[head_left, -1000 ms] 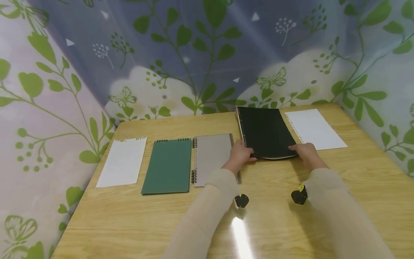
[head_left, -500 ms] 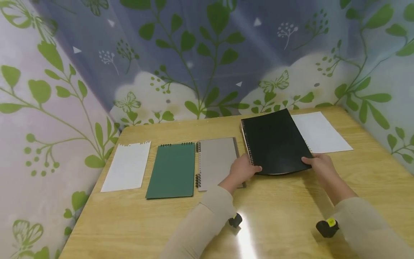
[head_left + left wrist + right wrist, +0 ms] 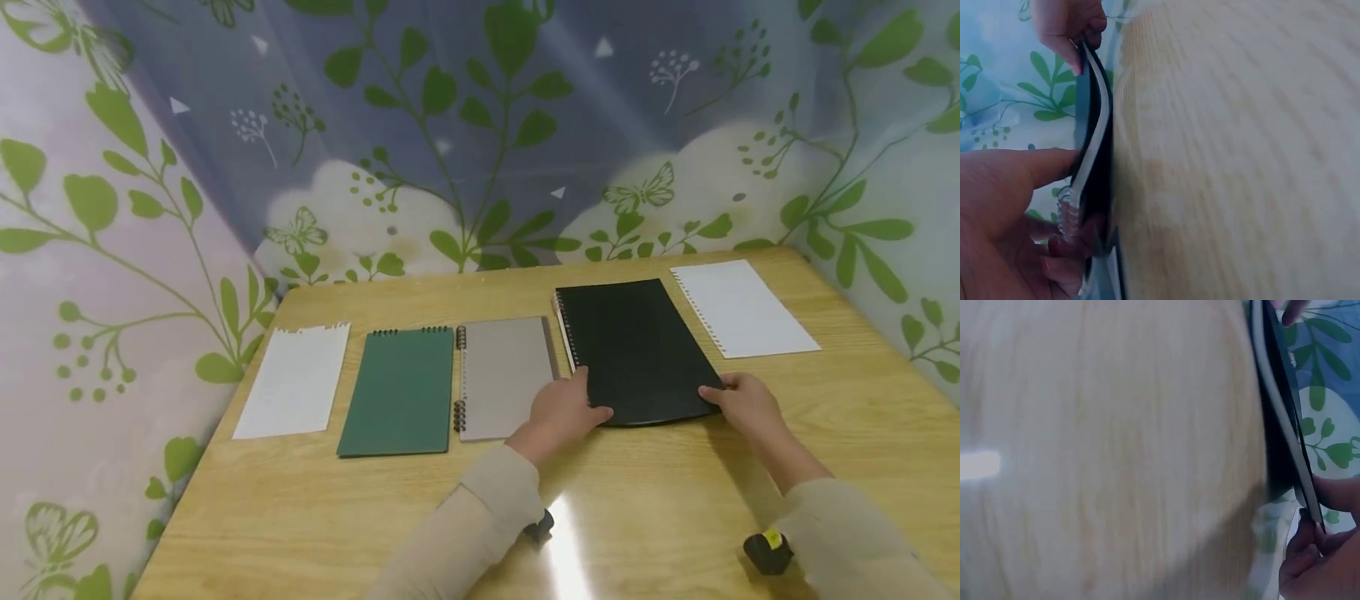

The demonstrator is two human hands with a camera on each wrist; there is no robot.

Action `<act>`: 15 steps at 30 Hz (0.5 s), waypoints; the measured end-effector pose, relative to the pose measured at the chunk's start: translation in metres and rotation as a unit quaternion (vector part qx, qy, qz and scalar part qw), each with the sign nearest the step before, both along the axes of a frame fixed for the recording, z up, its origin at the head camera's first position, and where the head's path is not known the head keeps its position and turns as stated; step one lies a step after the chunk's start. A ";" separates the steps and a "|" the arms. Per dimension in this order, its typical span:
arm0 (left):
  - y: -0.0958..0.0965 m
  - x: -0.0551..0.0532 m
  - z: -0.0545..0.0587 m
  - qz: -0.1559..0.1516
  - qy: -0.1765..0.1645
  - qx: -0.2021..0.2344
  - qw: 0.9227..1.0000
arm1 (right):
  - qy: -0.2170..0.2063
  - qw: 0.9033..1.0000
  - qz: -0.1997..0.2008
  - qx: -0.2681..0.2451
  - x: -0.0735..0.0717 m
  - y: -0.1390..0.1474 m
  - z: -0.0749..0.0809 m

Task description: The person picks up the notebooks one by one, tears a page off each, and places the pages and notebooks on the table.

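A large black spiral notebook lies at the right of the table, its coil along the left side. My left hand grips its near left corner, thumb on the cover and fingers underneath, as the left wrist view shows with the left hand at the clear coil. At the near right corner my right hand pinches the notebook between thumb and fingers. In the right wrist view the right hand holds that corner, and the near edge bows slightly with the pages showing between the covers.
Left of the black notebook lie a grey spiral notebook, a green top-spiral notebook and a torn-edged white sheet. Another white sheet with punched holes lies to its right. All rest on the wooden table before a leaf-patterned curtain.
Both hands have drawn the black notebook toward the person. Half a second ago it was lifted and tilted, overlapping the right white sheet; now it lies lower and apart from that sheet.
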State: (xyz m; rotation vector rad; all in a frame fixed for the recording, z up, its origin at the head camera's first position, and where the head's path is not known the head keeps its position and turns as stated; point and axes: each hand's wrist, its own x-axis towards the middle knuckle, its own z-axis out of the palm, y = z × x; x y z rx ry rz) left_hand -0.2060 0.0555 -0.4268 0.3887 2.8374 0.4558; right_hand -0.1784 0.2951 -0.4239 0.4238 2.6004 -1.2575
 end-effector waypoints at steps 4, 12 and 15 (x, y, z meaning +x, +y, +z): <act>0.002 -0.002 0.001 -0.027 0.032 -0.071 0.997 | 0.037 0.996 0.034 0.080 0.000 0.001 -0.007; 0.005 0.001 0.002 -0.032 0.076 -0.142 0.986 | 0.048 0.991 0.049 0.117 0.001 -0.001 -0.007; 0.003 0.003 0.001 -0.030 0.091 -0.163 0.982 | 0.048 0.990 0.053 0.120 0.001 -0.001 -0.008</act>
